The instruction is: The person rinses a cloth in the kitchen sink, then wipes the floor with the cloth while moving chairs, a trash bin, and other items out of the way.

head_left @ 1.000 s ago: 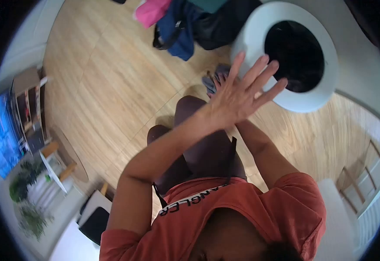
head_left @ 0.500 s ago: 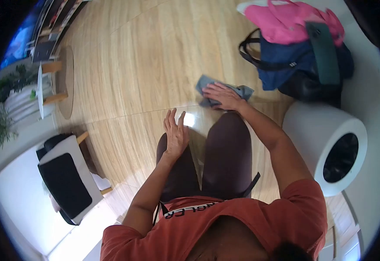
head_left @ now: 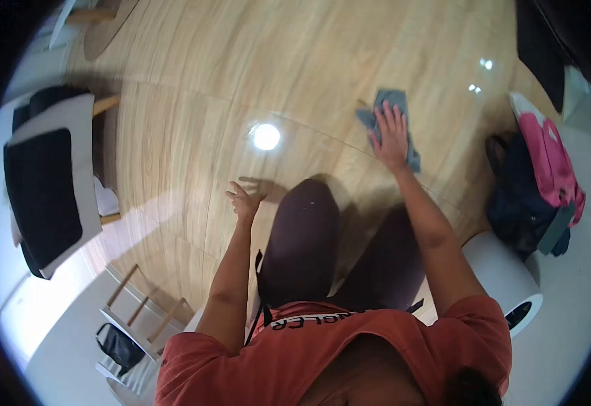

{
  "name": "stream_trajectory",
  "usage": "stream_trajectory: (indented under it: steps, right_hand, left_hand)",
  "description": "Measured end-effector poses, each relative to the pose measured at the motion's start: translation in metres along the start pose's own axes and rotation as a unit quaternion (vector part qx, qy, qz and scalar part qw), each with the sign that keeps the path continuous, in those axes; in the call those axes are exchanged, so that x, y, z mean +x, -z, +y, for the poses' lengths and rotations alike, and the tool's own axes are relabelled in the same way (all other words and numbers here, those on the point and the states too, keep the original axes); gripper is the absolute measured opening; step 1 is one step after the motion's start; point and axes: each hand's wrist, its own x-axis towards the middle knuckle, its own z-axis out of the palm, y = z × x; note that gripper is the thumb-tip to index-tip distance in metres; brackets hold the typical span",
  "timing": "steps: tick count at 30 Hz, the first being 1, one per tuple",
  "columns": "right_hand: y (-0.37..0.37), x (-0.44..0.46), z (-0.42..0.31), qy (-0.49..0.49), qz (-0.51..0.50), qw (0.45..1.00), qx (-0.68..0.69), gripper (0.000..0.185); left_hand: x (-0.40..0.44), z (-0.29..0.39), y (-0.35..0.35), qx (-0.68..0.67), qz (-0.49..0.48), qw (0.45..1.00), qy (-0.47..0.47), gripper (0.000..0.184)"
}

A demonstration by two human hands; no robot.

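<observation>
A grey-blue cloth (head_left: 395, 100) lies crumpled on the wood-look floor (head_left: 295, 74), ahead and to the right of my knees. My right hand (head_left: 393, 135) presses flat on it with the fingers stretched out, covering part of its middle. The cloth's edges stick out beyond my fingertips and beside the wrist. My left hand (head_left: 244, 201) hovers over the floor beside my left knee, fingers apart and holding nothing. Its shadow falls on the floor right next to it.
Pink and navy bags (head_left: 552, 162) lean by the right wall. A white cylindrical bin (head_left: 502, 277) stands near my right elbow. To the left is a chair with a black cushion (head_left: 45, 193); behind it is a wooden-legged stool (head_left: 129, 325).
My right hand has moved the cloth forward and to the right over the floor. The left hand has shifted left and the whole view has turned.
</observation>
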Motion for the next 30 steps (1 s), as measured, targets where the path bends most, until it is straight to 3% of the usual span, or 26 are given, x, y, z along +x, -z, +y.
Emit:
stream_trajectory:
  steps: [1,2,5,8,10,14,16,20,22,23,24,25,27,28,30]
  right_hand:
    - [-0.012,-0.001,-0.028,0.013,-0.011,1.0,-0.001,0.062]
    - [-0.022,0.0,-0.055,0.032,-0.033,0.999,0.018,0.064]
    - [-0.059,0.034,-0.123,0.077,-0.07,0.994,0.037,0.068]
    - [-0.099,0.086,-0.186,0.12,-0.097,0.987,0.031,0.07]
    - [-0.121,0.11,-0.223,0.141,-0.115,0.983,0.029,0.067]
    - [-0.166,0.12,-0.286,0.261,-0.192,0.946,0.025,0.064]
    - [-0.176,0.102,-0.315,0.334,-0.256,0.905,0.059,0.061]
    - [-0.19,0.073,-0.35,0.412,-0.332,0.845,0.076,0.054]
    - [-0.197,0.075,-0.353,0.484,-0.311,0.813,0.085,0.05]
    - [-0.201,0.081,-0.348,0.495,-0.321,0.803,0.088,0.05]
    - [-0.209,0.097,-0.34,0.551,-0.261,0.793,0.014,0.048]
    - [-0.214,0.113,-0.331,0.598,-0.196,0.775,-0.056,0.047]
    - [-0.195,0.173,-0.313,0.463,-0.259,0.848,-0.004,0.048]
    - [-0.187,0.197,-0.292,0.401,-0.208,0.892,-0.003,0.054]
    - [-0.172,0.252,-0.23,0.422,-0.048,0.905,-0.018,0.041]
  left_hand:
    - [0.012,-0.014,-0.002,-0.01,-0.003,1.0,0.014,0.11]
    - [0.019,-0.022,-0.005,0.155,0.001,0.987,-0.051,0.116]
    - [0.042,-0.027,-0.009,0.162,-0.055,0.984,-0.041,0.128]
    - [0.04,-0.007,0.002,0.116,-0.057,0.985,0.112,0.126]
    - [0.031,-0.012,0.003,-0.001,-0.017,0.998,0.068,0.124]
    - [0.033,-0.008,0.007,-0.039,-0.071,0.991,0.104,0.131]
    - [0.038,-0.017,-0.009,-0.035,-0.032,0.993,0.108,0.12]
    - [0.043,-0.036,-0.029,-0.049,-0.045,0.993,0.097,0.111]
    - [0.044,-0.038,-0.036,0.012,-0.035,0.996,0.083,0.094]
    - [0.041,-0.037,-0.035,0.003,-0.037,0.995,0.098,0.094]
    - [0.042,-0.034,-0.033,-0.003,0.002,0.997,0.077,0.097]
    - [0.04,-0.024,-0.015,0.016,-0.021,0.996,0.087,0.105]
    - [0.039,-0.013,0.0,0.028,-0.044,0.993,0.107,0.114]
    - [0.04,-0.014,-0.005,0.032,-0.03,0.994,0.105,0.12]
    - [0.034,-0.006,0.014,0.015,-0.044,0.993,0.111,0.131]
